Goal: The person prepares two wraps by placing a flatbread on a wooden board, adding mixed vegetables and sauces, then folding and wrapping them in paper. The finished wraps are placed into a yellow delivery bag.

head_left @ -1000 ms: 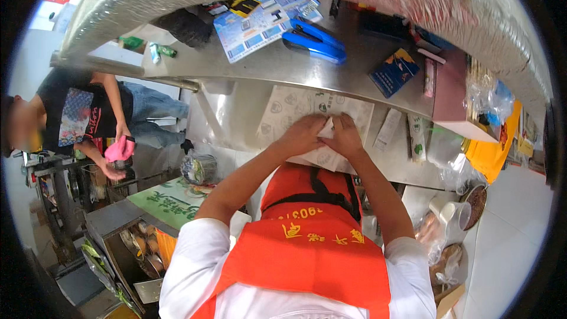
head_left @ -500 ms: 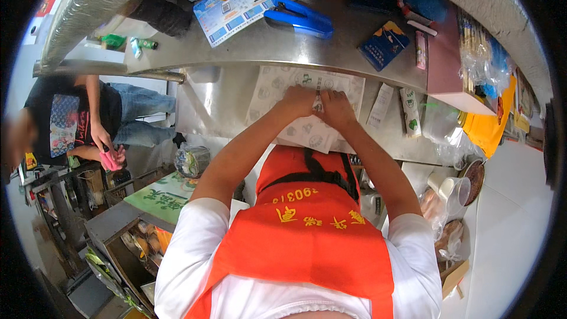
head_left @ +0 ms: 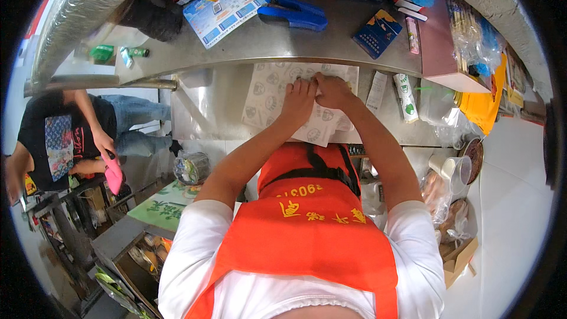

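Observation:
Both hands work at printed wrapping paper on the metal counter under the shelf. My left hand lies on the paper, its fingers stretched away from me and slightly bent. Touching it on the right, my right hand has its fingers bent inward at the paper near a fold; part of the grip is hidden under the hand. A folded paper flap with the same print pokes out below the hands, toward the counter's near edge.
Above the paper runs a metal shelf holding a blue stapler and a dark blue packet. A paper slip and a white-green packet lie right. Another person stands left, holding something pink.
My hands have shifted a little; the left fingers now stretch forward on the paper, and the right fingers have moved up slightly. The other person's pink thing hangs lower.

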Available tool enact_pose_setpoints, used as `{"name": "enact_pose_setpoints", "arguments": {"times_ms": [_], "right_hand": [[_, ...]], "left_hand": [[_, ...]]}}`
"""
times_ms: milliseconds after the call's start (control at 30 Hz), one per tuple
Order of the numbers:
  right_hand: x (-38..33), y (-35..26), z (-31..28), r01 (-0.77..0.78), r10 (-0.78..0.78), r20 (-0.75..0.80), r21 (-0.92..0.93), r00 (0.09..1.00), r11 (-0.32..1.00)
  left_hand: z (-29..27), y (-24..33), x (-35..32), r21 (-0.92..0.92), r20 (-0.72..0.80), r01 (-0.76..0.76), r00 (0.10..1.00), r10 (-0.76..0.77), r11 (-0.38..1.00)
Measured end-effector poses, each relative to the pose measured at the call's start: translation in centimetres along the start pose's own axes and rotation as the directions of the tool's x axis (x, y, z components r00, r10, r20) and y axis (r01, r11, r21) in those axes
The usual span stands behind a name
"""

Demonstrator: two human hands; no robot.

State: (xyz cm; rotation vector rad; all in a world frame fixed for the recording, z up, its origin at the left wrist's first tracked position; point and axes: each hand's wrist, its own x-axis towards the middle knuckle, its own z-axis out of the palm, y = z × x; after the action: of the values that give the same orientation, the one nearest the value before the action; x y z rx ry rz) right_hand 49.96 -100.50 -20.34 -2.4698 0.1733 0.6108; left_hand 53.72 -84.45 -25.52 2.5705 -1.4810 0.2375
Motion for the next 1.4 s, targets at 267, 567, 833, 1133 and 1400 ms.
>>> {"name": "enact_pose_setpoints", "arguments": {"times_ms": [267,567,833,1133,1400], "right_hand": [[0.8,0.1,5.2,-0.040,-0.118,-0.394,-0.369,0.911,0.929],[0.9,-1.2,6.5,-0.088,-0.154,-0.513,-0.417,0.845,0.905],[0.6,-1.1,5.3,0.110,-0.247,-0.491,-0.290,0.836,0.951],[-15.7,16.5,6.3,0.386,0.732,-0.608,0.623,-0.308,0.680],[-20.2,35.5,6.1,-0.339,-0.026,-0.617,-0.466,0.787,0.818]], "left_hand": [[-3.5,-0.7,4.5,0.032,0.416,0.081,0.905,-0.087,0.996],[1.4,-3.2,3.6,-0.232,0.474,0.112,0.880,0.012,0.966],[-2.7,-2.0,1.6,-0.093,0.319,0.091,0.946,-0.057,0.992],[-1.2,-2.5,1.5,-0.026,0.279,0.099,0.956,-0.087,0.995],[-0.9,-3.8,2.2,-0.323,0.108,0.229,0.973,-0.204,0.919]]}}
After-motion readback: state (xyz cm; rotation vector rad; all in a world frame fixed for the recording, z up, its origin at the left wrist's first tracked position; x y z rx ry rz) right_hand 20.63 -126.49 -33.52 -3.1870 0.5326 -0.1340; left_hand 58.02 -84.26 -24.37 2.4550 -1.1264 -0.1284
